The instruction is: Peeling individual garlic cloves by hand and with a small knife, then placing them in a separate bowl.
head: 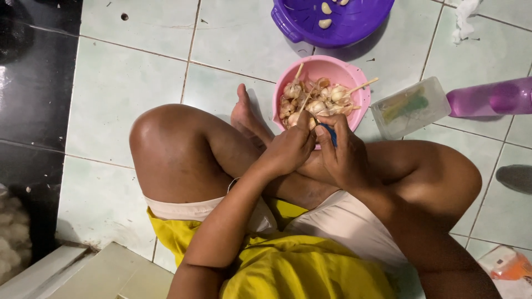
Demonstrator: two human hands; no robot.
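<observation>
Head view, looking down on a person seated cross-legged on a pale tiled floor (138, 99).

Left hand (291, 148): closed, fingers curled around a garlic piece (306, 119) held at the near rim of the pink bowl.

Right hand (344, 154): closed around a blue-handled tool (330, 133) (only a sliver of the handle shows between the fingers; no blade can be made out). The two hands touch, knuckles together, above the crossed shins.

Pink bowl (354, 75): on the floor just beyond the hands, holding unpeeled garlic bulbs (327, 97) with dry stalks sticking out. The hands cover its near edge.

Purple basin (310, 25): farther off, partly cut by the top edge, with a few peeled cloves (325, 23) inside.

Clear plastic box (409, 107): right of the pink bowl, lid on, something yellow and green inside.

Purple bottle (490, 98): lying on its side at far right, just beside the box.

White crumpled scrap (464, 16): far right corner.

Orange-and-white packet (510, 266): near right corner, beside the knee.

Bare foot (246, 113): left of the pink bowl, touching its side.

Dark floor strip (33, 83): along the left.
</observation>
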